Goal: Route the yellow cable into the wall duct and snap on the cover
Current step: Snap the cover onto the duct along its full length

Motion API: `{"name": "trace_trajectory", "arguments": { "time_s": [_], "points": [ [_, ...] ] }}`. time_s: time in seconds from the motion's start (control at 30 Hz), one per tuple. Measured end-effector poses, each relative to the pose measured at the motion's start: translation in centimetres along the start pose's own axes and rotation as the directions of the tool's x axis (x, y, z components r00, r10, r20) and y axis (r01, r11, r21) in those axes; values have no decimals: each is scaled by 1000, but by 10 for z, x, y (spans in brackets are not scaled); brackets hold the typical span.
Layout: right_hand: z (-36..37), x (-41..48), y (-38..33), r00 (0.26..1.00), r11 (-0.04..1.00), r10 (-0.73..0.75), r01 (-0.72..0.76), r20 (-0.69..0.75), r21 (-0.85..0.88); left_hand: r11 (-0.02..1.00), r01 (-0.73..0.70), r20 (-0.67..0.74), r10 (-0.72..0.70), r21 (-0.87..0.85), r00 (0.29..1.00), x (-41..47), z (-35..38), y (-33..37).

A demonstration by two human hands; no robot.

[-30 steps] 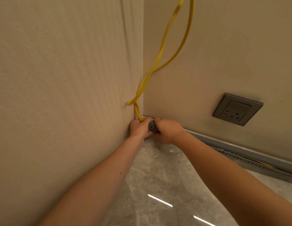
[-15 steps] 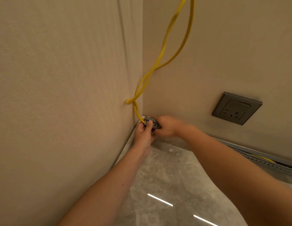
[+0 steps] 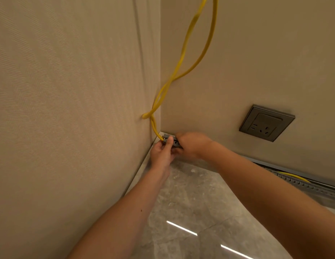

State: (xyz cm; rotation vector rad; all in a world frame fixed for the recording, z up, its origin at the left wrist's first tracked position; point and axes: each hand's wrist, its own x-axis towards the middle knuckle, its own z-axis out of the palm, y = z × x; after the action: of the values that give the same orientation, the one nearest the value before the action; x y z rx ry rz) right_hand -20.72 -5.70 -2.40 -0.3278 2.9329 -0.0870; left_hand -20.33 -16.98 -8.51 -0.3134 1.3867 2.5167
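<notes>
Corner of a room, seen from above. Hidden or cut off: the yellow cable (image 3: 147, 115) leaves the top edge of the frame in two strands, so its upper run cannot be seen. The wall duct (image 3: 301, 184), a grey slotted channel at the foot of the right-hand wall (image 3: 256, 53), is covered through its middle by the right forearm and cut off at the right edge. Only its corner end shows, between the two hands, at centre frame. The fingertips of both hands are out of sight behind the duct end. Left hand (image 3: 163, 152): curled around the duct end from below, thumb laid upright across its slotted face just beside the point where the cable comes in. Right hand (image 3: 191, 146): curled over the duct from the right, back of the hand to the camera, touching the left hand. Against the frame one second ago: the hands then sat closed over the duct end and hid it, while the left hand is now turned thumb-up and the slots show. The cable's loop against the left-hand wall (image 3: 69, 109) is unchanged. Contents: the duct holds the cable at its corner end, and a short yellow length lies inside the channel at lower right. Other items: a dark grey wall socket (image 3: 266, 123) at right of frame, and a polished grey stone floor (image 3: 191, 202) with two bright reflected strips.
</notes>
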Motion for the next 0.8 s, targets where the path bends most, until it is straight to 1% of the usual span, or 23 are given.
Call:
{"name": "trace_trajectory", "arguments": {
  "time_s": [0.17,0.27,0.33,0.43,0.6,0.8],
  "points": [
    [10,-7,-1,988,982,118,-101,-102,157,999,24,-51,-25,-32,998,6,6,1],
    [11,-11,-1,973,972,161,-128,-165,196,997,23,-63,-27,-67,998,8,7,4],
    [11,-13,0,968,970,171,-133,-186,202,997,21,-75,-27,-76,997,9,7,5],
    [12,-14,0,973,972,156,-120,-172,204,998,25,-99,-31,-64,995,9,8,4],
    [11,-16,0,979,982,133,-109,-153,155,999,22,-139,-26,-28,990,10,6,-1],
    [10,-20,-3,969,983,143,-115,-204,142,1000,-12,-168,15,16,986,11,6,-6]
  ]
}}
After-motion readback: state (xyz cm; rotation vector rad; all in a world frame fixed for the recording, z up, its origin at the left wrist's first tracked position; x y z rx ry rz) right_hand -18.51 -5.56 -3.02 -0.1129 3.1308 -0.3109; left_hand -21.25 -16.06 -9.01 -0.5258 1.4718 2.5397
